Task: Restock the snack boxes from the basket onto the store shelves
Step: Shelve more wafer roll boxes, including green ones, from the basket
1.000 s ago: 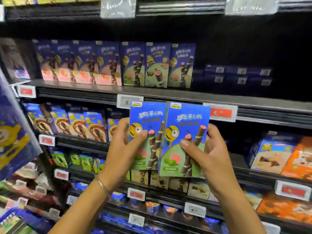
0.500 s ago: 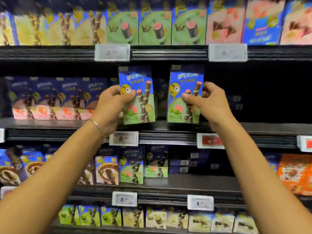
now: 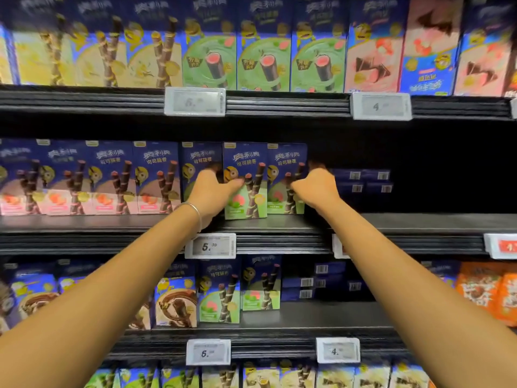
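Both arms reach up to the middle shelf (image 3: 419,223), each hand on its own green snack box. The left hand (image 3: 211,191) grips the left box (image 3: 246,189): thumb across the front, fingers curled round its left edge. There's a thin bracelet (image 3: 196,212) on that wrist. The right hand (image 3: 317,189) holds the right box (image 3: 284,182) much the same way, thumb on the front near the bottom and fingers hooked round the right edge, knuckles bunched.

The two boxes stand upright on the shelf, side by side and touching. The left one sits a bit closer to the front edge. Just to their left is a third green box (image 3: 199,161), partly hidden by the left hand, and then a row of pink boxes (image 3: 112,177) running off to the left. To the right of the right hand, further back in the dark, some blue boxes (image 3: 361,181) lie flat with barcodes facing out.

A price tag (image 3: 211,245) reading 5.39 hangs on the shelf lip right under the left wrist. The shelf above is packed with yellow, green and pink boxes, kinda blurry. The shelf below has two more green ones (image 3: 219,299) next to a brown box (image 3: 176,303), and orange packs (image 3: 486,289) sit far right.
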Demonstrator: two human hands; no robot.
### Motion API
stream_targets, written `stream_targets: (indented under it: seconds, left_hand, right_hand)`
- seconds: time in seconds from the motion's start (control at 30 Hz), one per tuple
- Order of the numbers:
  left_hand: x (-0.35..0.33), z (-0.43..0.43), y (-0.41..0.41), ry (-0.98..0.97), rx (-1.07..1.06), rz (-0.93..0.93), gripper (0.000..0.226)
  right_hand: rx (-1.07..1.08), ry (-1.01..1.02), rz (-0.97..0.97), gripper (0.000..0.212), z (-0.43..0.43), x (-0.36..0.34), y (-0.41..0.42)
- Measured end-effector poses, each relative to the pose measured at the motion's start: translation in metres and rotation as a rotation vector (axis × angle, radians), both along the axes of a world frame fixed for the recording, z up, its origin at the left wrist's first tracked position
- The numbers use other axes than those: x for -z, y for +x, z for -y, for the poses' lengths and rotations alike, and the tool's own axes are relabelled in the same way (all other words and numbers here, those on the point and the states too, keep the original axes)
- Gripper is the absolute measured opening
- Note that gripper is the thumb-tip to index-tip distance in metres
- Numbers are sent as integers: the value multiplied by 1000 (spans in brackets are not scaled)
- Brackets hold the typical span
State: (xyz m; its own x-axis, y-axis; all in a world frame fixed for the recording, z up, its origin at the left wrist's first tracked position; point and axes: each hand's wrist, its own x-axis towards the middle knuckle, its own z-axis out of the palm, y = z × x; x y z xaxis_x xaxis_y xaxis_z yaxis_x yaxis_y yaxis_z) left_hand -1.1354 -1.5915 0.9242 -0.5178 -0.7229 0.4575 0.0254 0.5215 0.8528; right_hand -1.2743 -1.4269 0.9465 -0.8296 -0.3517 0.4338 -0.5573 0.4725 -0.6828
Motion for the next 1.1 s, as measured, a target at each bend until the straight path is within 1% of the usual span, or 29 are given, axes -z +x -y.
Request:
stream_targets:
  seconds: [0.13,0.2,0.37,0.53,0.6,0.67,0.73,0.8,0.87,0.97,1.03,1.1]
  left_hand:
    - [4,2,8,-269,-163,163,47]
    - [4,2,12,-347,-197,203,53]
    - [0,2,14,-369,-211,221,54]
    - [-1,0,14,-402,-247,230,49]
    - [0,0,13,-421,-276,242,44]
    - [0,0,12,-439,-289,255,37]
    - [-1,1,10,-437,-274,250,33]
    - [-2,1,8,-426,-257,260,36]
    - [-2,0,6,-434,-262,278,32]
    - [-1,0,6,-467,-298,294,32]
    - [0,0,7,-496,-310,310,30]
    - [1,0,7,-491,-290,318,28]
  right_hand:
    - [-23,42,-13,34,4,-1,1]
    - [-33,47,-14,34,4,-1,2]
    - [-62,19,20,33,5,-1,6]
    - [-68,50,-1,19,6,3,10]
    - [-76,49,-8,16,7,3,11]
    - [-83,49,-14,22,8,2,12]
    - [-88,58,-12,11,8,2,12]
    - [-84,69,-11,11,8,3,12]
    - [-79,74,5,7,9,4,12]
    - [-92,66,13,11,9,4,13]
    - [-96,72,47,9,10,6,11]
    - [-96,79,85,24,11,7,7]
